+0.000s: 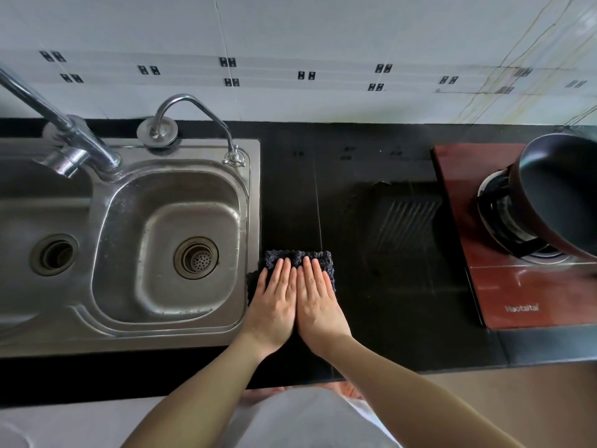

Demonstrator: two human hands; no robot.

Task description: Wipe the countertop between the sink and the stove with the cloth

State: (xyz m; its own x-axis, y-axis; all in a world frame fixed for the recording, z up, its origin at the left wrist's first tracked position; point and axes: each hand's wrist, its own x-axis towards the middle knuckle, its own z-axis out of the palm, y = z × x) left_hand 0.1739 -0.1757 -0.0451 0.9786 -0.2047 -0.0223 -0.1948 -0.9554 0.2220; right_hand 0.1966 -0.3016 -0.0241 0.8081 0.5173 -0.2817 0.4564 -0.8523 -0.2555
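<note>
Dark knitted cloth (298,258) lies flat on the black counter (371,295) at lower centre of the frame, its left edge just beside the steel sink (168,227). Long axis cannot be told; the hands cover most of it. Left hand (276,305) and right hand (318,305) rest side by side, palms down, fingers extended flat toward the top of the frame, pressing the cloth, gripping nothing. Stove (504,286) with dark pan (559,195) sits at right, well apart.
</note>
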